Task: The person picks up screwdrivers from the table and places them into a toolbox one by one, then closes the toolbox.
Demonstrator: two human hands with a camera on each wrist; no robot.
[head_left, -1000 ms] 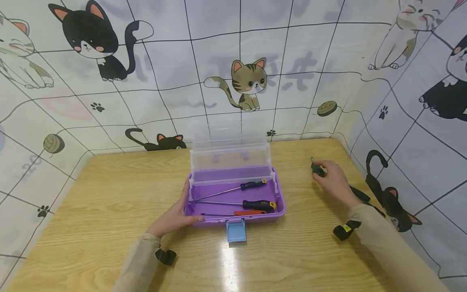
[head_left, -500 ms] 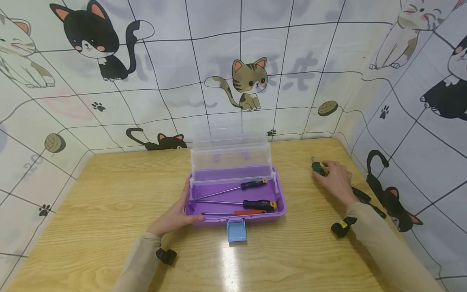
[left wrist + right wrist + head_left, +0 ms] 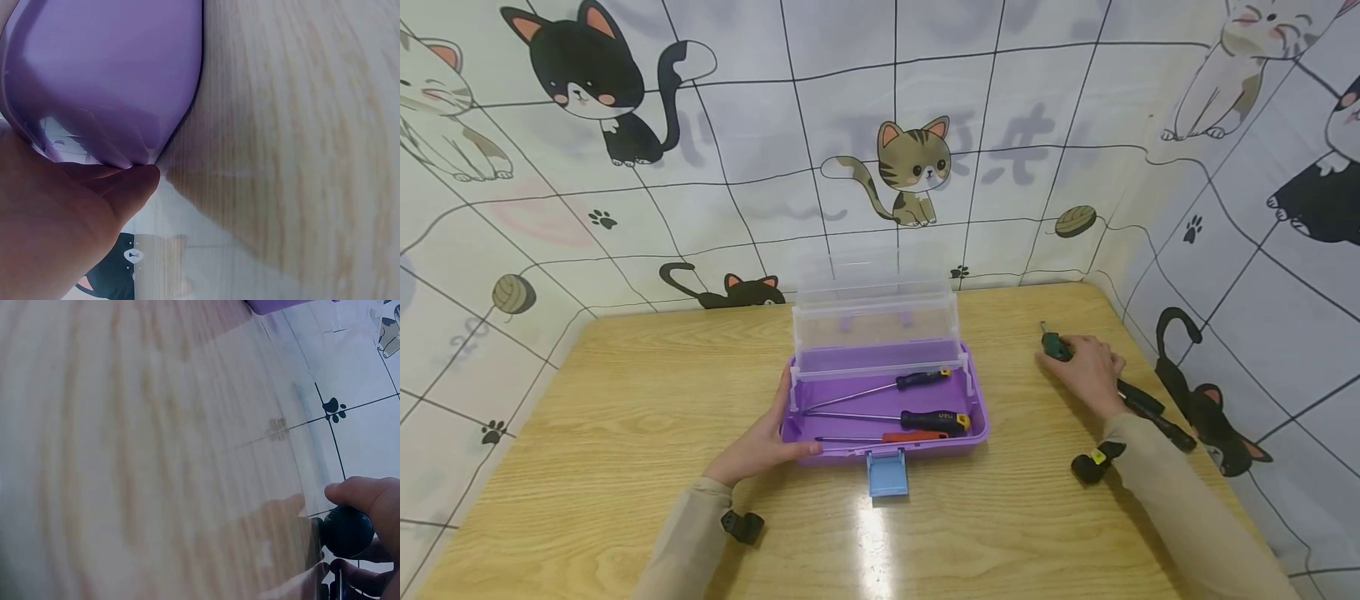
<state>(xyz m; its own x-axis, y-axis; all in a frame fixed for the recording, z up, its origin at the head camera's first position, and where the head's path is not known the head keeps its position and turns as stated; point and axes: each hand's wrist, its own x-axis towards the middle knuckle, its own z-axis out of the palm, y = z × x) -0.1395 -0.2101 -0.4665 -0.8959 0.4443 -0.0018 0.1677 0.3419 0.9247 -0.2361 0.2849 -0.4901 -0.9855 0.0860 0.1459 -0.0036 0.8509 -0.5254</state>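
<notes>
A purple toolbox (image 3: 883,454) stands on the table with its clear lid (image 3: 876,329) raised. My left hand (image 3: 760,446) grips its left end, thumb along the front rim and fingers around the side. Inside lie a thin black-handled screwdriver (image 3: 917,380), a larger black and yellow screwdriver (image 3: 928,421) and a red-handled screwdriver (image 3: 913,437). At the right, my right hand (image 3: 1086,371) pinches a short dark green tool (image 3: 1056,345) with a thin metal tip, low over the table. Its round dark end (image 3: 347,531) sits between thumb and fingers in the right wrist view.
Black handles (image 3: 1141,398) lie on the table beside the right wrist, partly covered by the hand and sleeve. A blue latch (image 3: 887,475) hangs open at the toolbox's front. Cat-patterned cloth (image 3: 737,208) walls the table's back and sides.
My right hand and wrist have shifted slightly left, uncovering more of the green tool and of the black handles behind. My left hand and the toolbox have stayed put.
</notes>
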